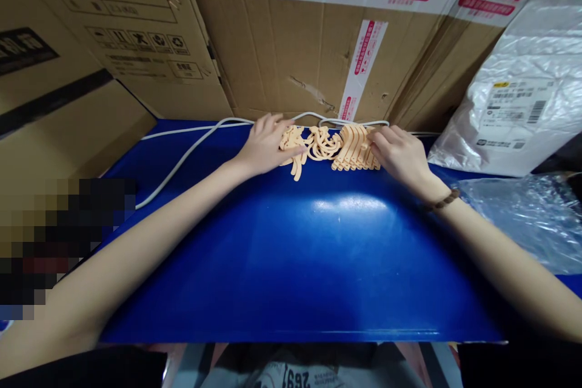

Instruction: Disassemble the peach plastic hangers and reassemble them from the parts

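Note:
Small beige plastic-looking parts lie in three groups near the back of the blue table (291, 267). My left hand (266, 145) is over the left group, a loose heap of small beige pieces (296, 160). Its fingers are apart, with the thumb reaching across the heap. Curved, ring-like beige pieces (322, 144) sit in the middle. To the right stands a tidy row of S-shaped beige pieces (353, 148), side by side. My right hand (400, 151) is at the right end of that row, fingers curled around a small beige piece, which they partly hide.
Large cardboard boxes (291, 54) stand along the back and left. A white cable (195, 144) runs behind the parts and down the left. At right are a white plastic parcel (509, 91) and clear plastic wrap (531, 212). The table's front edge is nearest me.

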Tool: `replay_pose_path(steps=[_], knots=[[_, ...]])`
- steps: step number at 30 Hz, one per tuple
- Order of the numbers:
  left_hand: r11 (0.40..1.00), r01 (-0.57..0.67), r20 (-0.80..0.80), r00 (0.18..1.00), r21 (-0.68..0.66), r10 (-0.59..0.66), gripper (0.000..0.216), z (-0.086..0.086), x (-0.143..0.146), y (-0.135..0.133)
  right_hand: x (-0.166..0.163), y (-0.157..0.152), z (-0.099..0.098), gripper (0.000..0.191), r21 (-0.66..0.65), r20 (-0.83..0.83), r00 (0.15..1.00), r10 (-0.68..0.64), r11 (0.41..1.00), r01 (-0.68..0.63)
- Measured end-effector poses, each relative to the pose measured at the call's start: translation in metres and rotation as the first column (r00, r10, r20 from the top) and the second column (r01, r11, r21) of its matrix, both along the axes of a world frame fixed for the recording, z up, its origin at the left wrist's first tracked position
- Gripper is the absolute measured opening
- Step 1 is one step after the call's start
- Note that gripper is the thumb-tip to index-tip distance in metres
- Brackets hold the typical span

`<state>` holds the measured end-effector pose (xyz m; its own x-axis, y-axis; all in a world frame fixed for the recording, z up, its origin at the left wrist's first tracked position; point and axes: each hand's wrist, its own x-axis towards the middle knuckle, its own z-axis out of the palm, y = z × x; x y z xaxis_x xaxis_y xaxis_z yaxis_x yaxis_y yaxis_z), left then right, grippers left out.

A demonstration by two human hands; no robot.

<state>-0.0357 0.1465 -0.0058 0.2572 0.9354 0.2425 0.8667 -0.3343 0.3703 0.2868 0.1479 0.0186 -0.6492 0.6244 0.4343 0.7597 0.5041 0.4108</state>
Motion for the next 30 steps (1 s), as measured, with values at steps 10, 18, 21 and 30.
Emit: replay_pose_path(steps=[10, 18, 21, 30], knots=[[0.969, -0.086, -0.095, 0.993, -0.232, 0.065, 0.091, -0.005, 0.021, -0.019, 0.014, -0.004, -0.014, 0.026, -0.26, -0.225, 0.973, -0.051, 0.966, -0.01], [0.964, -0.107, 0.066, 0.99, -0.244, 0.127, 0.098, -0.006, 0.021, -0.009, 0.015, 0.002, -0.02, 0.028, -0.371, -0.437, 0.898, -0.053, 0.92, -0.126], [0.97, -0.085, 0.168, 0.978, -0.228, 0.125, 0.103, -0.007, 0.019, -0.006, 0.012, 0.001, -0.016, 0.034, -0.362, -0.435, 0.9, -0.036, 0.922, -0.138], [0.994, 0.11, 0.128, 0.986, -0.014, -0.107, 0.097, -0.005, 0.035, -0.056, -0.031, -0.058, 0.0, 0.029, -0.263, -0.34, 0.923, 0.181, 0.924, -0.278]])
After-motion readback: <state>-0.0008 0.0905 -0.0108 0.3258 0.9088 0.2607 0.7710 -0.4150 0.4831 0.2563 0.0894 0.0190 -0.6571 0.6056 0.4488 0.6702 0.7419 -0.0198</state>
